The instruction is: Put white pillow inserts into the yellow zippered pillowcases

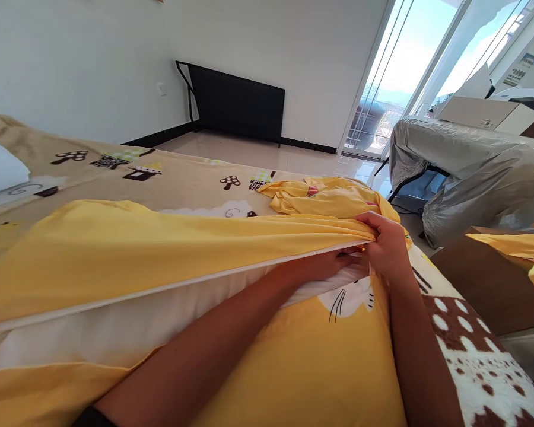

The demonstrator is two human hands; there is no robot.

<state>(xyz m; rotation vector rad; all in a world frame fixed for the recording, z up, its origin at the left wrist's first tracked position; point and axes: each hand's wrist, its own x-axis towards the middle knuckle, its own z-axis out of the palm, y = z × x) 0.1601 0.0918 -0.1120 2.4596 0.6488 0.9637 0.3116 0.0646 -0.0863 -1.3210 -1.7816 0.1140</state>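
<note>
A white pillow (115, 329) lies across the bed inside a yellow pillowcase (129, 249) with a cat print. My right hand (385, 243) pinches the pillowcase's open edge at the far end, fingers closed on the cloth. My left hand (338, 264) reaches inside the opening along the pillow; its fingers are mostly hidden by the cloth and the right hand.
A beige blanket (115, 169) with mushroom prints covers the bed. Another crumpled yellow cloth (324, 198) lies beyond the hands. A white pillow (0, 166) rests at far left. A silver-covered table (467, 166) and brown furniture (485, 279) stand right; a black panel (235, 104) leans on the wall.
</note>
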